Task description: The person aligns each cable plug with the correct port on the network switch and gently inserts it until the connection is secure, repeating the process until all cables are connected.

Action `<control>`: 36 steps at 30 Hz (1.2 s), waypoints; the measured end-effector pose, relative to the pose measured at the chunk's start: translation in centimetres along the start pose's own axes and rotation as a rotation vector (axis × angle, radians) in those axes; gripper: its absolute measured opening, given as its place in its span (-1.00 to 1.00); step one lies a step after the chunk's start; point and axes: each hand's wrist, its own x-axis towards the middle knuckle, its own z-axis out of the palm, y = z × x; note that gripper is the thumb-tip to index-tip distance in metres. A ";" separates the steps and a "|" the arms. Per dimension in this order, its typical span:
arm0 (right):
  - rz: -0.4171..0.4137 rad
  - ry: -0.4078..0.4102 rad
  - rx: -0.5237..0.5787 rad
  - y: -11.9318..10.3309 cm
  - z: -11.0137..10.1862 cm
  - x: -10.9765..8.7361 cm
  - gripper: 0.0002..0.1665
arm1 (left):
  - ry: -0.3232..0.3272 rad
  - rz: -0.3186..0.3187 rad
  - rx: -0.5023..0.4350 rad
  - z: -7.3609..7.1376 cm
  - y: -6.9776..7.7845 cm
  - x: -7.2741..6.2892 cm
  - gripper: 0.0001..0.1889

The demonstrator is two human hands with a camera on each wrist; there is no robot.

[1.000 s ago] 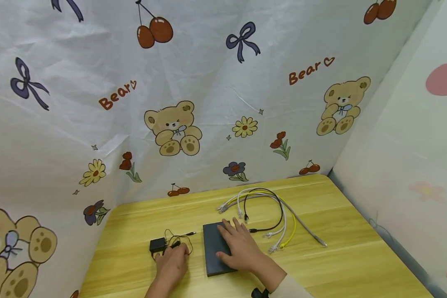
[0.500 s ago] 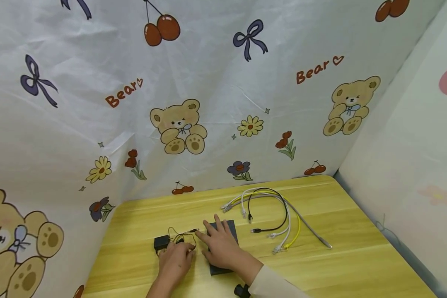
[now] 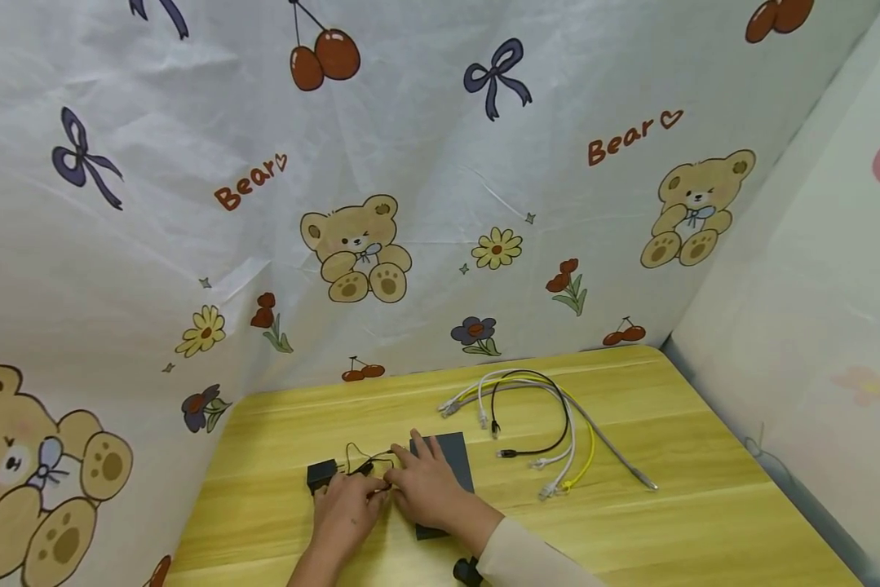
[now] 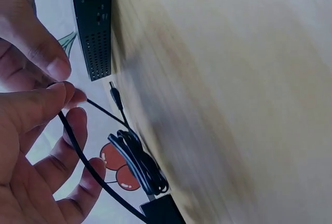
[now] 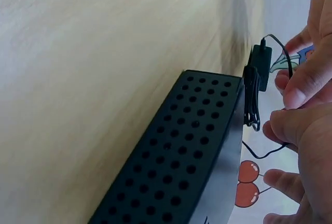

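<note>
A pale wall sheet printed with bears, cherries, bows and flowers backs the scene, and below it stands a bench with yellowish wood grain. Over the bench are the right hand, coming from a cream sleeve, and the left hand; their fingertips meet closely between them. Next in size is a black perforated metal box, flat on the bench and partly hidden beneath the right hand; whether the two touch cannot be told. Network cables lie in a loose loop to its right: a grey one, a white pair, a yellow one and a black one. Smaller still, a black power adapter sits to the box's left, just beyond the left hand. Its thin black cord is in both grips, thumb and forefinger of each hand clamped together on it, side by side. A bundled coil of cord lies beside the adapter, and the little barrel plug points toward the box, apart from it.
</note>
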 end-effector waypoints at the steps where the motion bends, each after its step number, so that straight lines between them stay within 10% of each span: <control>1: -0.003 0.010 -0.011 0.0 0.1 0.1 -0.79 | -0.005 0.002 -0.001 -0.1 0.0 0.0 -0.86; 24: 0.171 0.282 -0.131 1.8 0.5 1.2 -0.85 | 0.025 0.018 0.000 -1.4 0.6 -1.1 -0.92; 36: 0.187 0.317 -0.012 2.3 0.4 1.4 -0.87 | -0.069 0.027 -0.050 -1.4 0.5 -0.6 -0.94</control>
